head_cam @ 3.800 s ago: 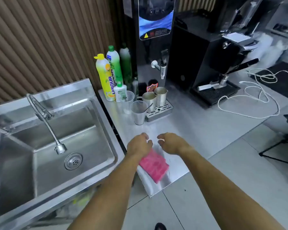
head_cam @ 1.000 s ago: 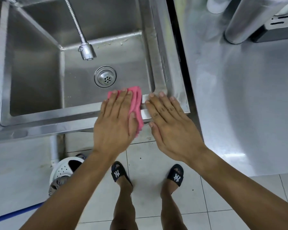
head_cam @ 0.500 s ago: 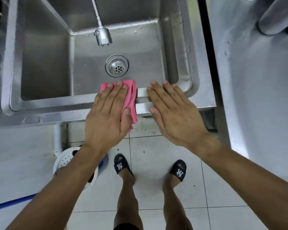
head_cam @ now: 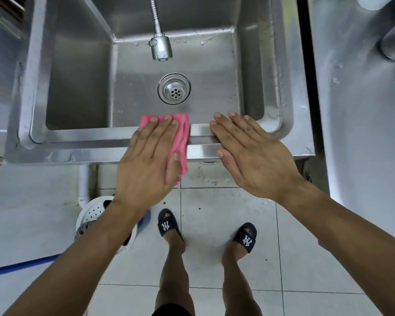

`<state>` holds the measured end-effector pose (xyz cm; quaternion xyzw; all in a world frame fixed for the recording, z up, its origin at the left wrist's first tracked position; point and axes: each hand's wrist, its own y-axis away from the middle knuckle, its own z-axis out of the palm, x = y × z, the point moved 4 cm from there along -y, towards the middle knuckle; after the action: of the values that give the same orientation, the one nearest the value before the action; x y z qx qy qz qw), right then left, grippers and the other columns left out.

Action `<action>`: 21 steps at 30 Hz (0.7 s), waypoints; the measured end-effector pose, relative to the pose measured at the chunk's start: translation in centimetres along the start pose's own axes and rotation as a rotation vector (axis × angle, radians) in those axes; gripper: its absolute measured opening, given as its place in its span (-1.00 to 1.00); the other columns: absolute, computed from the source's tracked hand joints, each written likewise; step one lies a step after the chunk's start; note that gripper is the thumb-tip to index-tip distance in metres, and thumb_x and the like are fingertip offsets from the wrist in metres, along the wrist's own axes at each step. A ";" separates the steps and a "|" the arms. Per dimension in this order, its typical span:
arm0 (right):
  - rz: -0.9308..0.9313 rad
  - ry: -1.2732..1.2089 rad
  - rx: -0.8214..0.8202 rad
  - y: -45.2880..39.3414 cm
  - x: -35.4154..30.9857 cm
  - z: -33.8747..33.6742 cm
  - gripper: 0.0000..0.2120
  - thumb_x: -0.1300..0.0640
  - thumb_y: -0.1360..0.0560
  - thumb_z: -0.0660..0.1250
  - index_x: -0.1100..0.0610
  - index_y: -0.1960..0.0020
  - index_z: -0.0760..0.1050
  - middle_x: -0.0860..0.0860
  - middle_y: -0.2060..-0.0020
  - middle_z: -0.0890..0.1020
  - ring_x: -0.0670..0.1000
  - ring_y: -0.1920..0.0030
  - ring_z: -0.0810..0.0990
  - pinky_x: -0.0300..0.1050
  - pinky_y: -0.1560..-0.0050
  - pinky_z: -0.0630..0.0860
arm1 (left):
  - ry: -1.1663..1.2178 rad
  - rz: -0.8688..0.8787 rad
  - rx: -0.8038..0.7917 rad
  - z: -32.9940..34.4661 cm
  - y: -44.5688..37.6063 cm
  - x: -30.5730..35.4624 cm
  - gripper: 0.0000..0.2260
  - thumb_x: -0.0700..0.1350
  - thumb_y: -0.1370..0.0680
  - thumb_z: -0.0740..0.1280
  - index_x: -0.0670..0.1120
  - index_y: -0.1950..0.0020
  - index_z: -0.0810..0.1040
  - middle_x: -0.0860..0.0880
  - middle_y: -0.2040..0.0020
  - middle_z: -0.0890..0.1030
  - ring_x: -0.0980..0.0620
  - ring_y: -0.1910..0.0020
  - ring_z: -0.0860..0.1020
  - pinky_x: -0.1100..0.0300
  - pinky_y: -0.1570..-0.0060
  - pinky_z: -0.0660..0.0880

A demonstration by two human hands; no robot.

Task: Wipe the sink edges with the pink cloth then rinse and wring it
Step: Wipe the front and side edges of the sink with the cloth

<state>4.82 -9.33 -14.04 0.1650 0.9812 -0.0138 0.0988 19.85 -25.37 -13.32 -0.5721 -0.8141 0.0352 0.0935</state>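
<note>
A: Left hand (head_cam: pixel 146 160) is flat on the pink cloth (head_cam: pixel 180 135), fingers straight, palm pressing it down onto the front edge of the sink (head_cam: pixel 82 142). No curl, no pinch; that is a spread, flat grip.

B: Makes sense for wiping, I'd say: a flat palm spreads the pressure across the whole rim. The cloth is draped over the edge too, one end past the fingertips toward the basin, the other hanging below the thumb.

A: And the right hand (head_cam: pixel 249 156)?

B: Just beside the cloth on bare steel, fingers straight, holding nothing. Looks like a brace while the person leans over.

A: Faucet head (head_cam: pixel 160 50) hangs beyond the fingertips, above the drain (head_cam: pixel 174 88). No water visible from it.

B: So rinsing and wringing aren't started. Most of the rim runs away to the left of the grip, likely the next stretch. Steel bench (head_cam: pixel 363 110) lies off to the right.
</note>
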 end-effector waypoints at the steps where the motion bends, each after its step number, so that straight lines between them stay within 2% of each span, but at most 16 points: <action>1: -0.001 0.001 0.001 -0.1 0.0 0.0 -0.46 -0.04 -0.74 -0.07 0.20 -0.63 0.19 0.12 -0.62 0.23 0.14 -0.64 0.17 0.15 -0.61 0.16 | -0.012 -0.027 0.007 -0.4 0.5 -1.6 -0.50 -0.01 -0.71 0.02 -0.25 -0.55 0.40 -0.23 -0.52 0.44 -0.22 -0.55 0.36 -0.17 -0.55 0.28; 3: 0.007 0.002 -0.009 -0.1 -0.1 -0.1 -0.46 -0.04 -0.74 -0.07 0.19 -0.63 0.20 0.12 -0.62 0.23 0.14 -0.63 0.17 0.15 -0.62 0.16 | -0.031 -0.118 0.026 -0.9 0.7 -3.2 -0.49 -0.01 -0.70 0.00 -0.25 -0.54 0.41 -0.23 -0.50 0.46 -0.22 -0.54 0.38 -0.18 -0.53 0.29; 7: 0.035 0.000 -0.029 -0.5 -0.5 -0.2 -0.45 -0.04 -0.73 -0.12 0.19 -0.63 0.19 0.11 -0.62 0.22 0.14 -0.64 0.14 0.15 -0.63 0.13 | -0.026 -0.349 0.033 -0.1 -1.3 -0.1 -0.47 0.00 -0.66 0.01 -0.22 -0.54 0.43 -0.21 -0.50 0.48 -0.25 -0.54 0.37 -0.17 -0.54 0.25; 10: 0.028 0.003 -0.040 -0.4 -0.5 -0.3 -0.44 -0.03 -0.73 -0.12 0.20 -0.63 0.19 0.12 -0.62 0.21 0.14 -0.64 0.12 0.16 -0.63 0.12 | 0.007 -0.299 0.015 0.4 -1.1 0.8 -0.48 0.01 -0.68 0.02 -0.20 -0.56 0.41 -0.19 -0.52 0.45 -0.22 -0.56 0.35 -0.17 -0.56 0.24; 12: -0.036 -0.016 -0.045 -0.6 -0.7 -0.3 -0.46 -0.01 -0.72 -0.07 0.20 -0.63 0.20 0.12 -0.62 0.22 0.13 -0.64 0.13 0.15 -0.63 0.12 | -0.001 -0.208 0.016 0.2 0.1 -0.7 -0.48 0.02 -0.70 0.02 -0.21 -0.56 0.40 -0.20 -0.52 0.45 -0.21 -0.56 0.35 -0.17 -0.55 0.25; 14: -0.131 -0.051 -0.063 -1.5 -1.6 -0.4 -0.47 0.01 -0.73 -0.03 0.20 -0.63 0.20 0.10 -0.63 0.21 0.10 -0.65 0.13 0.12 -0.64 0.10 | -0.034 -0.225 0.028 -0.4 1.2 -2.3 -0.48 0.02 -0.71 0.01 -0.23 -0.56 0.39 -0.21 -0.53 0.44 -0.22 -0.57 0.34 -0.17 -0.56 0.25; 19: -0.313 -0.010 -0.192 -4.5 -5.0 0.3 -0.44 -0.06 -0.72 -0.15 0.14 -0.65 0.09 0.04 -0.65 0.12 0.02 -0.66 0.03 -0.02 -0.66 -0.04 | -0.034 -0.599 0.070 -0.6 1.3 -2.0 -0.46 0.03 -0.70 -0.02 -0.21 -0.62 0.29 -0.19 -0.60 0.34 -0.18 -0.64 0.18 -0.09 -0.63 0.05; 21: -0.348 -0.022 -0.215 -5.6 -5.2 0.4 -0.43 -0.08 -0.71 -0.16 0.13 -0.66 0.07 0.04 -0.65 0.12 0.02 -0.65 0.03 -0.06 -0.65 -0.07 | -0.001 -0.683 0.107 -0.3 1.2 -1.4 -0.45 0.03 -0.70 -0.02 -0.19 -0.63 0.26 -0.17 -0.63 0.29 -0.15 -0.66 0.12 -0.07 -0.64 0.00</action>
<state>7.92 -16.32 -13.42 -0.0187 0.9896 0.0725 0.1225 21.48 -26.25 -13.33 -0.2609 -0.9556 0.0449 0.1294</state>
